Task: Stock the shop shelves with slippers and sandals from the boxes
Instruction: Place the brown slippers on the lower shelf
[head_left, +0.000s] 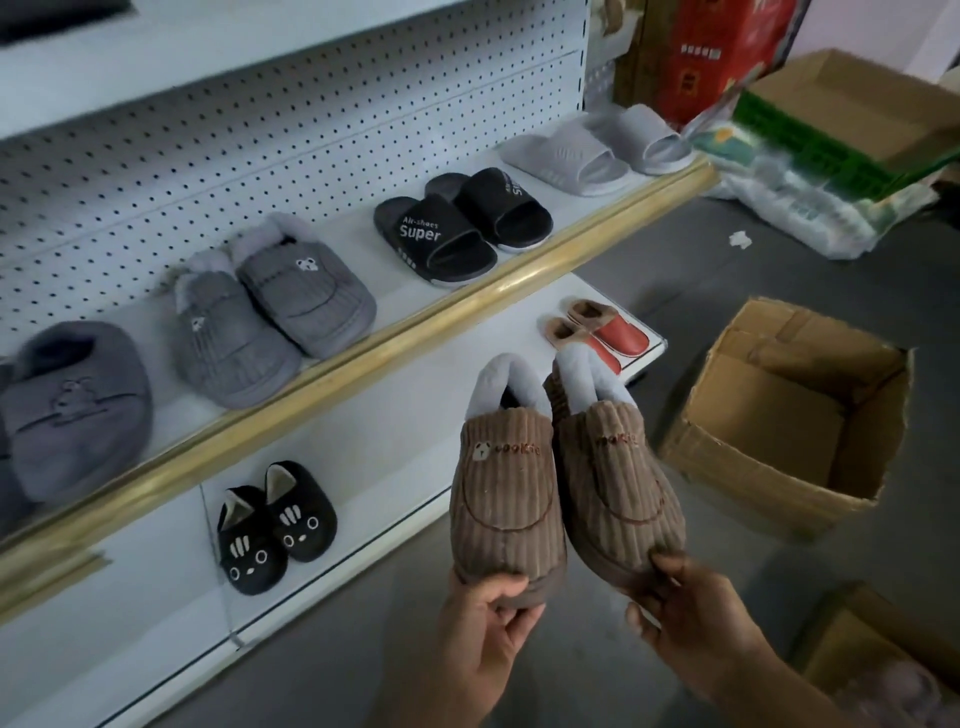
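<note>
Holding the pair of brown corduroy slippers (561, 467) by the toes, the left hand (488, 613) and right hand (691, 618) have fingers clamped on one slipper each (soles nearly touching), in the air before the lower shelf (395, 447), near the open cardboard box (789, 415).

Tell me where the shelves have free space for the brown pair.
Lower shelf: wide bare patch between the black cat slippers and the red slippers. Upper shelf is crowded with pairs side by side; only narrow gaps there.
</note>
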